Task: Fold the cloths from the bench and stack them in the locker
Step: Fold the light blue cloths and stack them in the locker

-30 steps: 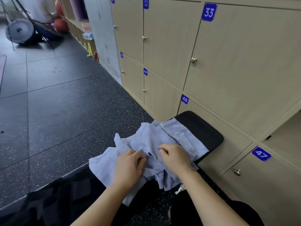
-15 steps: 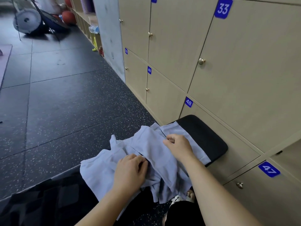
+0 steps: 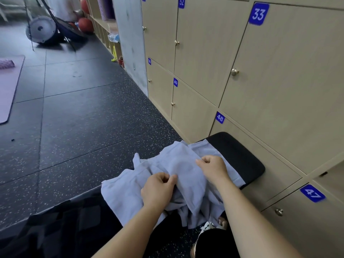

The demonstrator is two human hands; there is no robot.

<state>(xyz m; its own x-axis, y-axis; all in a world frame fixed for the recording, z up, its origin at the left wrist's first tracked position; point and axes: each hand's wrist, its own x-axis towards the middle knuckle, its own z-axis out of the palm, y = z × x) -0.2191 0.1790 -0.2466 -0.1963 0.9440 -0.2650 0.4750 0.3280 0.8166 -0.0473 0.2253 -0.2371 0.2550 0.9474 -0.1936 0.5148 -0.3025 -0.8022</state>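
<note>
A heap of pale blue-grey cloths (image 3: pixel 178 164) lies crumpled on the black padded bench (image 3: pixel 240 157), some hanging over its near edge. My left hand (image 3: pixel 158 189) pinches a fold of the top cloth near the middle of the heap. My right hand (image 3: pixel 214 167) grips the same cloth's far edge, a little further along the bench. The wooden lockers (image 3: pixel 279 81) stand right behind the bench, doors 33, 48 and 47 all closed; an open compartment shows at the far right edge (image 3: pixel 335 175).
Dark speckled rubber floor (image 3: pixel 83 127) stretches to the left. A purple mat (image 3: pixel 9 86) lies at the far left. Gym gear and red balls (image 3: pixel 84 25) sit by shelves at the back. My shoe (image 3: pixel 208 226) shows below the bench.
My right hand has moved away from me along the bench with the cloth's edge, spreading the top cloth. My left hand stayed near the heap's middle. The camera tilted a little.
</note>
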